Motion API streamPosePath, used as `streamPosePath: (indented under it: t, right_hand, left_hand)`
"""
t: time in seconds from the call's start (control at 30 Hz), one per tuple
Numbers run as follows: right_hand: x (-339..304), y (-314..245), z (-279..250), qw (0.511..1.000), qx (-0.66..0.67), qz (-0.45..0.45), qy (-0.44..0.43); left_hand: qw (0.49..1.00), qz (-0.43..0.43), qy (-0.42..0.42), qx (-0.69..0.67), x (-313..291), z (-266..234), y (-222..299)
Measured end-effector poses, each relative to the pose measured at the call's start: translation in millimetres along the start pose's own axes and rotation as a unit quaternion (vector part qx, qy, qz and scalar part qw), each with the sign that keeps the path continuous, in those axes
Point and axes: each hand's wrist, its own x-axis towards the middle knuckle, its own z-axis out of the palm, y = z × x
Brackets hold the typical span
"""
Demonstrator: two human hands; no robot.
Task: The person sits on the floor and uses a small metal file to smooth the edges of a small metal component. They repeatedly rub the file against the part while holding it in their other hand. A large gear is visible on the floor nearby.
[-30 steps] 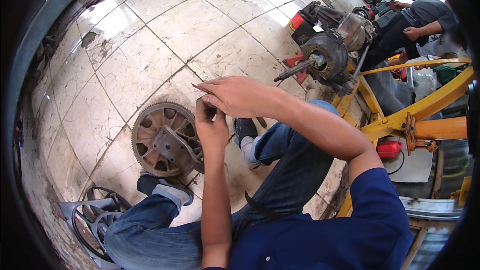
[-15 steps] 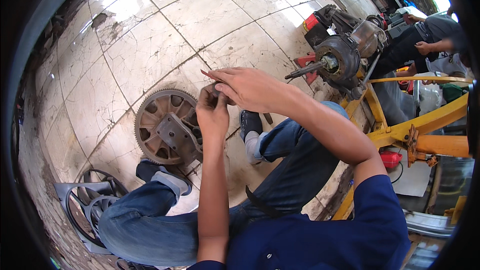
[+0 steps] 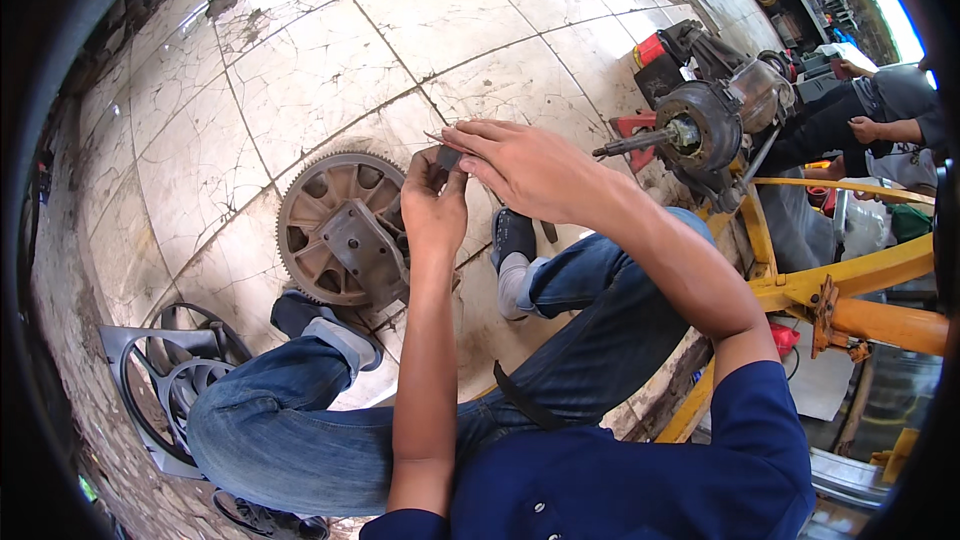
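My left hand (image 3: 434, 208) is closed round a small dark grey piece (image 3: 448, 157), held up above the floor. From the right, my right hand (image 3: 520, 168) reaches over the same piece, fingers laid together along its top and thumb on its near side. A thin edge, like a folded sheet or strip, sticks out past the right fingertips; its kind is too small to tell. Just left of and below my hands, a toothed flywheel (image 3: 310, 230) lies on the tiles, with a flat metal plate with holes (image 3: 358, 243) on it.
A greasy shaft-and-drum assembly (image 3: 690, 130) sits at the right beside a yellow metal frame (image 3: 850, 275). Behind it is another person (image 3: 880, 105). A dark fan shroud (image 3: 135, 380) lies at the lower left. My feet rest on cracked floor tiles (image 3: 400, 15).
My hands stay together on the dark piece, with the right fingers slightly shifted over it. The reddish strip that showed at the fingertips now appears only as a thin edge. The whole view has shifted slightly.
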Motion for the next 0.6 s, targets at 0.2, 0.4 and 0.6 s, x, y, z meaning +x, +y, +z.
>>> streamPosePath:
  t: [0.2, 0.4, 0.6]
  right_hand:
    - [4.8, 8.6, -2.1, 0.998, 0.047, 0.032, -0.036]
    - [0.4, 2.1, 2.7, 1.0, 0.009, -0.019, 0.014]
    - [1.1, 9.3, 0.4, 0.999, 0.013, 0.031, -0.039]
  left_hand:
    - [0.991, 0.1, -0.02, 0.092, -17.1, 21.6, -0.9]
    - [0.999, 0.033, 0.023, 0.011, -0.1, 1.9, -4.3]
    - [0.991, 0.092, -0.028, 0.089, -22.6, 29.7, -5.4]
